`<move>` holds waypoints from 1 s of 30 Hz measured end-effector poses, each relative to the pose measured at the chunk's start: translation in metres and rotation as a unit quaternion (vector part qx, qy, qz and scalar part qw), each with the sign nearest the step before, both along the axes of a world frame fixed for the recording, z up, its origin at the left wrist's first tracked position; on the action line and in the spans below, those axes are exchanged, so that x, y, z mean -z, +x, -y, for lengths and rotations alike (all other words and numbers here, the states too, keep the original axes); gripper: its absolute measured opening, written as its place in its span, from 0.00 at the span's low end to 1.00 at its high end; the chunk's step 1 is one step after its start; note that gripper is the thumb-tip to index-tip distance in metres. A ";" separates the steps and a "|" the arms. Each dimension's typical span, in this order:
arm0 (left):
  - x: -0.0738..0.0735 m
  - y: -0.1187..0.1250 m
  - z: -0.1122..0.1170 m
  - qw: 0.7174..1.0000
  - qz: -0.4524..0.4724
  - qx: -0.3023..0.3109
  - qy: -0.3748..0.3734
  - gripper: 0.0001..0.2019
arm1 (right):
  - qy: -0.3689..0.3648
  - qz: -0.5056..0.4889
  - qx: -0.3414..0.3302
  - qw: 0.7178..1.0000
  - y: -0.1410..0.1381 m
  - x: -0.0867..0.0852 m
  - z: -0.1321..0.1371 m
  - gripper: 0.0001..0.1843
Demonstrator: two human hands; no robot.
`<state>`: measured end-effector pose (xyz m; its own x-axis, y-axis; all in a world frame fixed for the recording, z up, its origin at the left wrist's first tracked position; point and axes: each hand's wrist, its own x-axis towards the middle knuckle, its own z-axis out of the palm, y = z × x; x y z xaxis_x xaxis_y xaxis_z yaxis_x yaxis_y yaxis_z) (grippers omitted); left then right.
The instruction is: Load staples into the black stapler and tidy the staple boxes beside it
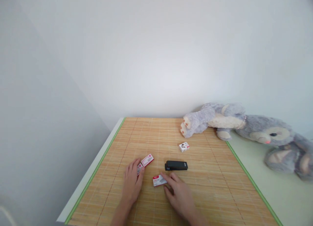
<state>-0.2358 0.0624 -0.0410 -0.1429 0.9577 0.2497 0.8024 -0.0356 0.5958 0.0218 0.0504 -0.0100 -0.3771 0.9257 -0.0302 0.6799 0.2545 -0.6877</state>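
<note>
Our left hand [132, 180] is curled over a staple box [140, 168] beside a second box [147, 159], left of the black stapler [176, 165]; our right hand [179, 194], thumb parted, touches a third box [158, 180] this side of it. Can't tell if either grip's holding.

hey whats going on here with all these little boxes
A person's left hand is at two small red-and-white boxes, partly covering the nearer one. Their right hand touches another small box. A black stapler lies just beyond it, with a small white box farther back on the bamboo mat. A grey plush toy lies at the back right.
</note>
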 end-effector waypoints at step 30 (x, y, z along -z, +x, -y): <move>0.006 0.002 0.020 0.998 -0.033 0.062 0.005 0.33 | -0.009 -0.048 -0.111 0.993 -0.028 -0.025 -0.141 0.18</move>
